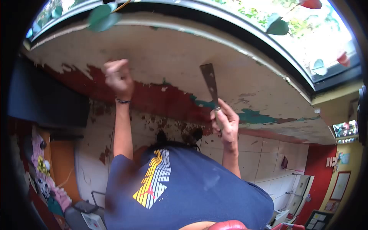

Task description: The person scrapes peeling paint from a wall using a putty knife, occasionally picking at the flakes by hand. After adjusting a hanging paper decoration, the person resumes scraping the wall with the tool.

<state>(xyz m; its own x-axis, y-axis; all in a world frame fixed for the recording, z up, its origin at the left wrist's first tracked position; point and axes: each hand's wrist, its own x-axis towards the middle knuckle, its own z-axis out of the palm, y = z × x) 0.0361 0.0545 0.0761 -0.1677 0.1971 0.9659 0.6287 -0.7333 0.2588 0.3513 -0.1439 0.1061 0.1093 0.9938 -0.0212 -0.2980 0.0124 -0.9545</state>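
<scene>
My right hand (pixel 225 122) is wrapped round the handle of a putty knife (pixel 209 79), its flat metal blade pointing up and overlapping the pale wall (pixel 165 50) in this view. My left hand (pixel 119 78) is raised in a fist at the left, slightly smeared by motion, with a dark bracelet (pixel 122 101) at the wrist. No tool shows in it. Behind both hands the wall's white paint is peeled, baring a red layer (pixel 153 96) and patches of teal paint (pixel 255 116).
A window (pixel 306 42) runs along the wall's top, with leaves (pixel 277 25) hanging before it. Paint flakes (pixel 105 153) lie on the tiled floor (pixel 270 161). A dark panel (pixel 48 94) stands at the left, and a chair (pixel 86 211) is at the lower left.
</scene>
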